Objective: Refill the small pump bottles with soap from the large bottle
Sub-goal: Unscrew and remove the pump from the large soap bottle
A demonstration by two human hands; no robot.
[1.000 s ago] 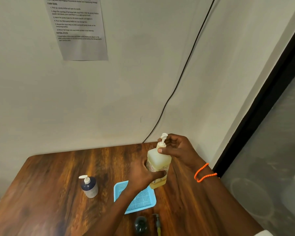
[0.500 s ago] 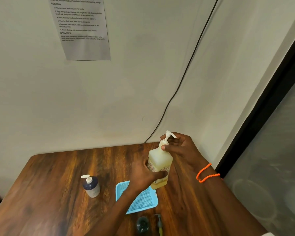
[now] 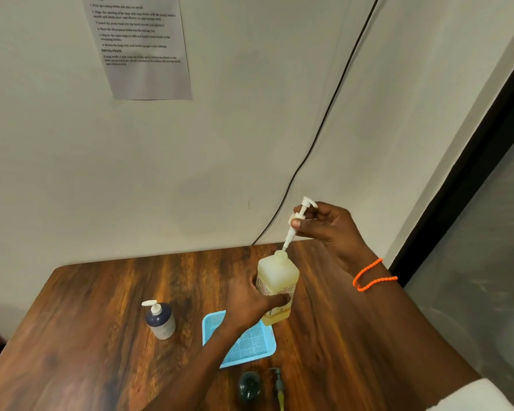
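The large bottle (image 3: 276,280) of yellow soap stands upright on the wooden table (image 3: 101,307), gripped around its body by my left hand (image 3: 250,301). My right hand (image 3: 324,226) pinches the white pump head (image 3: 298,218) and holds it lifted above the bottle's open neck, its tube still dipping into the mouth. A small pump bottle (image 3: 160,320) with dark contents and a white pump stands to the left. Near the front edge sit an open dark green small bottle (image 3: 250,387) and its loose pump (image 3: 278,384).
A light blue mesh tray (image 3: 250,342) lies on the table, partly under my left forearm. A black cable (image 3: 324,120) runs down the wall to the table's back edge. A printed sheet (image 3: 140,46) hangs on the wall. A dark-framed glass panel (image 3: 472,173) stands at the right.
My right hand has pulled the pump head up out of the large bottle's neck; before, it sat on the bottle. My left hand keeps gripping the bottle.
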